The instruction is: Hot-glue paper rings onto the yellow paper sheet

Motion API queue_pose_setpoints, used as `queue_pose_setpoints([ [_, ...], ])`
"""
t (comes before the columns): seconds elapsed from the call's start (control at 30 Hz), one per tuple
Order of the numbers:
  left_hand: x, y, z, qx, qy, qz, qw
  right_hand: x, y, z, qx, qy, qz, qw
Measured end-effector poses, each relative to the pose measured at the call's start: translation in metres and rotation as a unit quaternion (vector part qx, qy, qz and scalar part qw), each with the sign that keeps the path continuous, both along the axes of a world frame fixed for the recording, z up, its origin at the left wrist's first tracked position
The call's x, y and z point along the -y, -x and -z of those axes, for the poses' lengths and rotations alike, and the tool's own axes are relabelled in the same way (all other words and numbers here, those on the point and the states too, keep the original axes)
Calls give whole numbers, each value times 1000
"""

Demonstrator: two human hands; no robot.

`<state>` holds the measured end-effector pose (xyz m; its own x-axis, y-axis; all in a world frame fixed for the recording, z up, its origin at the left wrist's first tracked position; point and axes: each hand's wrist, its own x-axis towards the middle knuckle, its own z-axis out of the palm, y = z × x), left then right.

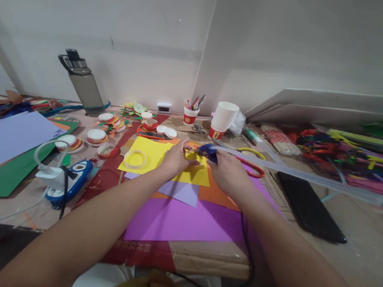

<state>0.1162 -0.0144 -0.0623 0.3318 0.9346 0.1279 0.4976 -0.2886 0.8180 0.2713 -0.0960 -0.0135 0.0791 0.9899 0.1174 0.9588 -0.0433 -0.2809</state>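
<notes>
A pale grey wall (137,36) is rising behind the far edge of the bench (362,256), a seam (207,42) dividing it. Light panels (332,100) are leaning along the far edge's right part. Soft light is falling evenly; shadow is filling the space below the near edge.

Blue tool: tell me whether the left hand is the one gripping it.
No, the blue tool is in the right hand, while the left hand is over the yellow sheet.

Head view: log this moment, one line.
right hand: grips blue glue gun; left hand: beside it, over yellow paper; pale ring: on yellow paper
</notes>
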Motion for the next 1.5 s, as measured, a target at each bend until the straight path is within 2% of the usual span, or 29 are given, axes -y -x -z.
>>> queue_pose_setpoints([
  [0.2,1,0,-2,0,-2,-5,1000,-5,-1,0,0,-8,-3,1000],
  [0.7,-1,0,4,-8,-14,0,1000,1,-3,-2,40,-13,14,999],
  [1.0,-1,0,1,-4,-18,0,1000,-6,2,4,-33,-8,13,999],
  [1.3,0,-1,0,-2,-11,-3,1000,-13,-5,11,-118,-6,28,993],
  [1.5,2,0,-2,-19,-30,-12,999,-15,-12,15,-185,-8,-6,983],
])
